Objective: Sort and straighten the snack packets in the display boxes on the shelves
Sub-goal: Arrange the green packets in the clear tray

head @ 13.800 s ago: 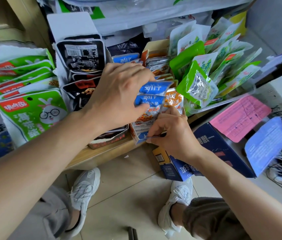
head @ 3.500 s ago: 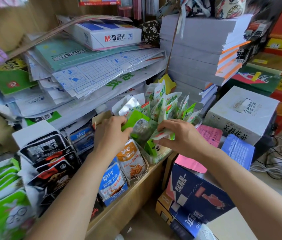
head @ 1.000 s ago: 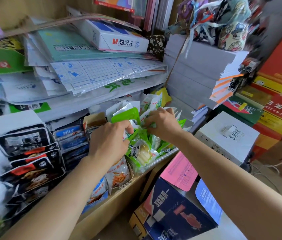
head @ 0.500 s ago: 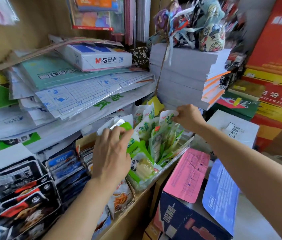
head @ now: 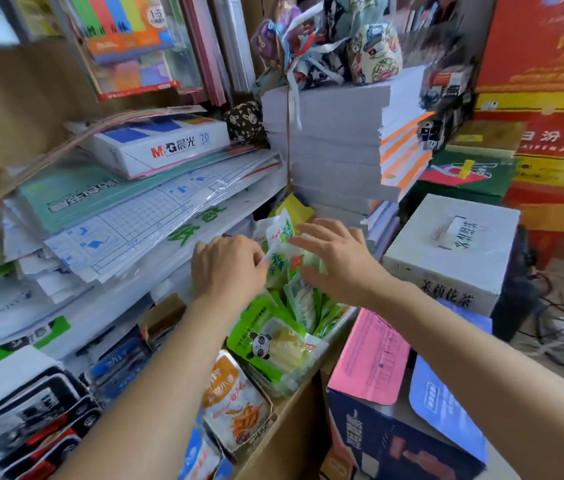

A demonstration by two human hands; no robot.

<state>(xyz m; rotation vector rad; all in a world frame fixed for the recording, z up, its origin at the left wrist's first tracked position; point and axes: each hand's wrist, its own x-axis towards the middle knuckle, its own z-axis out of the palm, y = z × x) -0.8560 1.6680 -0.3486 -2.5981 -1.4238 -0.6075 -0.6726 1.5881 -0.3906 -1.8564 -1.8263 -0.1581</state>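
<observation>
Green packets (head: 303,304) stand crammed in a clear display box (head: 341,315) at the edge of a wooden shelf (head: 285,434). The front one, a panda packet (head: 273,344), faces out toward me, and I place everything else from it.

Just behind it, at the far end of the row, the person's left hand (head: 228,268) has its fingers curled. They pinch the near edge of a white-and-green packet (head: 282,233) that stands upright above the rest. The right hand (head: 337,259) is behind and to the right of the panda packet, palm down. Its fingers are straight and spread apart over the packet tops, but it is blurred, so I can't say how firmly it touches.

Below and left of the panda packet, an orange packet (head: 235,403) fronts a cardboard box (head: 268,415). Blue packets (head: 201,455) sit lower still, and black packets (head: 31,420) are far to the left. To the panda packet's right, a pink sheet (head: 370,355) lies on a dark blue carton (head: 395,445). Further back on that side sits a white carton (head: 453,251). Behind the panda packet rises a stack of white paper (head: 329,147), and up and to the left lies an M&G ream (head: 163,143).
</observation>
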